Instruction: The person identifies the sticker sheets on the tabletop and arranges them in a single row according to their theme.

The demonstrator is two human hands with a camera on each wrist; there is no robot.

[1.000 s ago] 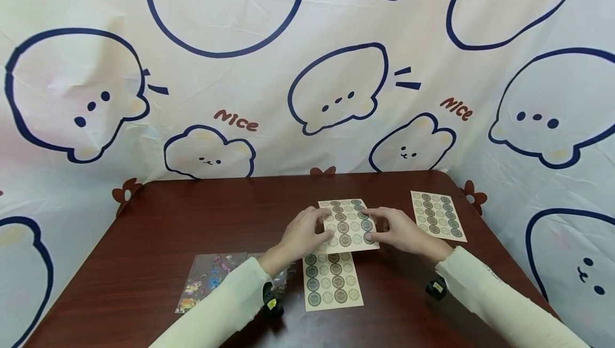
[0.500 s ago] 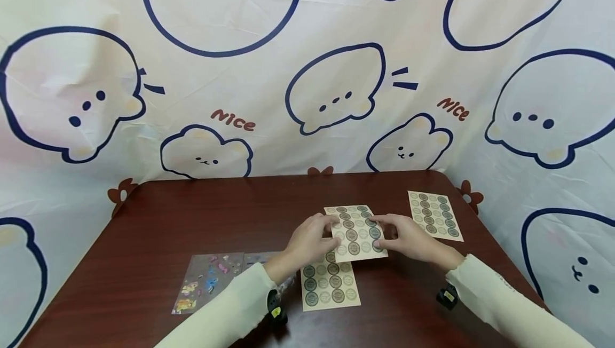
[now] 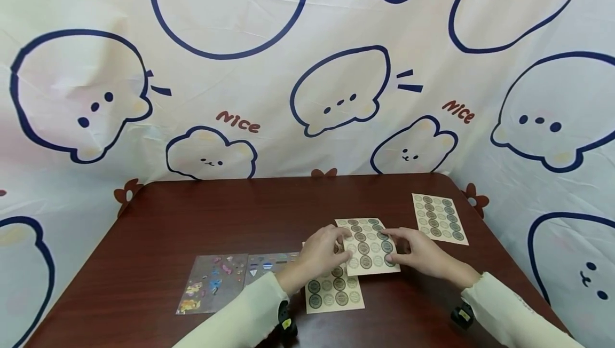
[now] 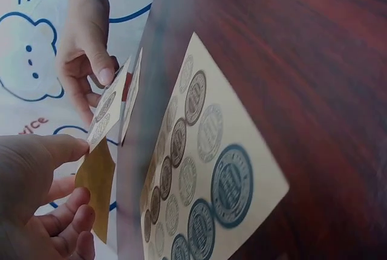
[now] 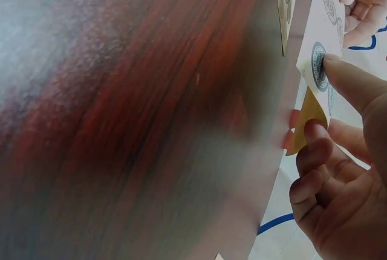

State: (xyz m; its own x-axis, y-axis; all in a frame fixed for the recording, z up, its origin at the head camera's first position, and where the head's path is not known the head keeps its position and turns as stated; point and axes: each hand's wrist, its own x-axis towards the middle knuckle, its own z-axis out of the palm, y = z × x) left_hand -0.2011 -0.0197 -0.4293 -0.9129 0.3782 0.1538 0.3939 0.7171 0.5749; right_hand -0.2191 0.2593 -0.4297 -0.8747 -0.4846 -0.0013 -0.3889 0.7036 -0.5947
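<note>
Both hands hold a cream sticker sheet [image 3: 369,254] printed with rows of round brown, pale and dark stamp-like stickers. My left hand [image 3: 323,256] pinches its left edge, thumb on the printed face. At the right edge, my right hand [image 3: 419,253] pinches it the same way; the thumb [image 5: 347,81] presses beside a dark round sticker. A golden-brown underside [image 4: 97,181] shows below the raised sheet in the left wrist view. A second sticker sheet [image 3: 334,300] lies on the table under it, partly hidden by the left hand and the held sheet.
A third sticker sheet [image 3: 440,219] lies near the table's right edge. To the left are clear plastic sheets [image 3: 211,284] with small colourful stickers, partly covered by the left sleeve [image 3: 245,310]. A patterned cloth [image 3: 269,86] hangs behind the dark wooden table [image 3: 216,214].
Both hands have moved right and nearer to the person with the held sticker sheet. More of the sticker sheet beneath shows at its upper left. The grips stay the same.
</note>
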